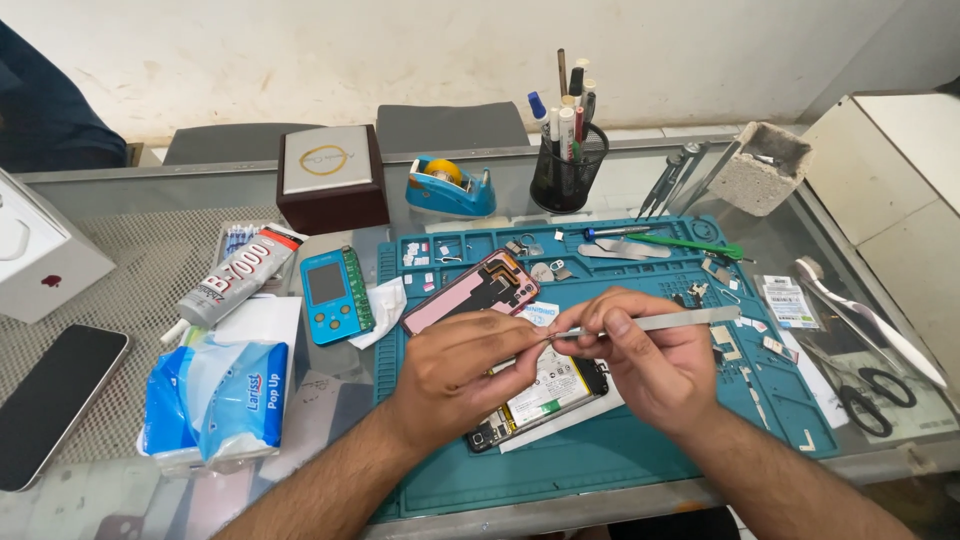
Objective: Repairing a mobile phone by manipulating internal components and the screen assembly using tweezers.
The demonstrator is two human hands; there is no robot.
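Observation:
My right hand (655, 360) grips steel tweezers (670, 321) that point left. Their tips meet the pinched fingertips of my left hand (455, 370), which seem to hold something tiny; I cannot make out what. Both hands hover over an opened phone (545, 395) with its battery exposed, lying on a teal repair mat (620, 450). A pink phone back cover (470, 290) lies just beyond my left hand.
A blue handheld tester (335, 292), a glue tube (240, 275), a tissue pack (215, 395) and a black phone (55, 400) lie to the left. At the back stand a tape dispenser (450, 187) and pen cup (568, 165). Scissors (870, 395) lie right.

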